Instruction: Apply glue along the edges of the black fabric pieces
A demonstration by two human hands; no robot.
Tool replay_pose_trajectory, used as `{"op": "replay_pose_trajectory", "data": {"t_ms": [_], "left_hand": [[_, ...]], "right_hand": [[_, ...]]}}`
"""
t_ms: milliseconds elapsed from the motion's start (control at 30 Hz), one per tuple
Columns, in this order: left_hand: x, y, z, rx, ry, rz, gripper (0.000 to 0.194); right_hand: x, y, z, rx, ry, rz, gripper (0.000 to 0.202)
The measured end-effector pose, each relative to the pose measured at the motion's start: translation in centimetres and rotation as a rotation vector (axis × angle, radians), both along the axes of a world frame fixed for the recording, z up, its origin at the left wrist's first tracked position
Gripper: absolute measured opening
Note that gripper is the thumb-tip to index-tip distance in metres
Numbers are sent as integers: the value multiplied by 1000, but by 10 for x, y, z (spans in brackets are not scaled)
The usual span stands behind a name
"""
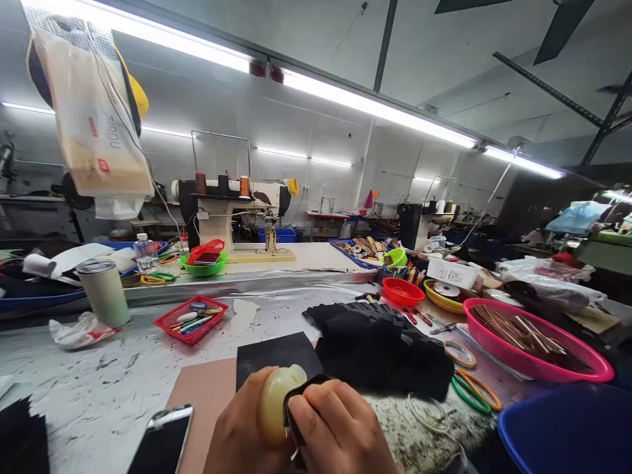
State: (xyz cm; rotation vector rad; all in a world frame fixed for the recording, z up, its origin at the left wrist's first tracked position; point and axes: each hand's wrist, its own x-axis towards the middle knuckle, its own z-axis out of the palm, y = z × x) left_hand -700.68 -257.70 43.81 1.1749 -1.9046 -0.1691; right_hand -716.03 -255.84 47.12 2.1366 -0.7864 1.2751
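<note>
At the bottom middle, my left hand point(241, 424) is wrapped round a pale yellow, translucent, rounded squeeze bottle point(277, 401). Close beside it, my right hand point(340, 421) pinches a small black piece of material point(295, 409) between thumb and fingers. The bottle and the black piece meet or overlap; their exact contact is hidden by my fingers. Behind my hands lies a flat black sheet point(276, 352) over a pinkish-brown board point(205, 392). A pile of black fabric pieces point(385, 349) sits just beyond my right hand.
A phone point(165, 441) lies left of my hands. Further back are a red basket point(158, 322) of pens, a tumbler point(103, 293) and a sewing machine point(217, 227). Tape rolls point(460, 354), a pink basin point(600, 368) and a blue bin point(567, 428) stand to the right.
</note>
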Motion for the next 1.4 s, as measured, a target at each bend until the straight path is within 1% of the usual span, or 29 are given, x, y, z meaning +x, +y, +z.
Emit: {"op": "replay_pose_trajectory", "data": {"t_ms": [67,133,233,267,333,400,433,533,600,700,733,800,867,900,1000,1033,1067,1100,1167,1233,1300,1333,1367,1400], "left_hand": [[-6,6,6,164,103,-41,43],[-12,10,11,310,194,-91,39],[-16,13,15,427,269,-183,34],[-16,14,15,436,286,-191,34],[-16,13,14,429,319,-152,34],[-16,12,12,404,337,-92,35],[-17,11,10,397,334,-75,36],[-18,6,4,414,246,-77,37],[-17,3,-1,427,152,-20,37],[-13,0,-7,355,50,97,38],[-11,-1,-9,322,33,114,37],[-7,-1,-12,294,22,121,34],[-6,-1,-14,331,60,102,31],[-6,-1,-15,370,106,65,31],[-11,2,-13,523,316,-151,33],[-13,4,-11,576,385,-215,33],[-14,5,-8,617,441,-251,33],[-16,7,-6,648,480,-263,33],[-17,10,0,678,497,-263,34],[-17,10,4,676,455,-288,32],[-15,8,4,646,379,-342,29],[-15,7,4,622,344,-365,29],[-14,5,3,589,315,-378,30],[-14,3,2,554,293,-382,32]], "right_hand": [[-7,-2,1,-5,67,64,18],[-15,-4,2,24,117,139,18],[-29,-7,3,132,102,217,18],[-34,-7,4,170,52,212,18],[-41,-6,4,199,-105,154,19],[-40,-4,4,172,-237,76,24],[-37,-2,2,146,-256,57,27],[-15,0,-7,41,-204,41,23],[2,-2,-17,-12,-179,2,20],[19,-6,-30,-4,-212,-41,27],[21,-7,-31,5,-206,-31,30],[20,-8,-29,33,-186,14,31],[15,-9,-21,151,-171,131,29],[10,-9,-17,263,-186,219,27],[-11,-14,-9,725,-302,495,18],[-18,-16,-9,862,-367,547,15],[-25,-20,-10,960,-454,556,12],[-31,-23,-12,1002,-557,525,10],[-38,-28,-15,965,-743,392,11],[-39,-28,-15,911,-803,273,16],[-34,-25,-8,938,-705,243,21],[-31,-22,-3,978,-617,266,24],[-29,-20,3,1022,-523,319,27],[-28,-18,9,1064,-446,403,33]]}}
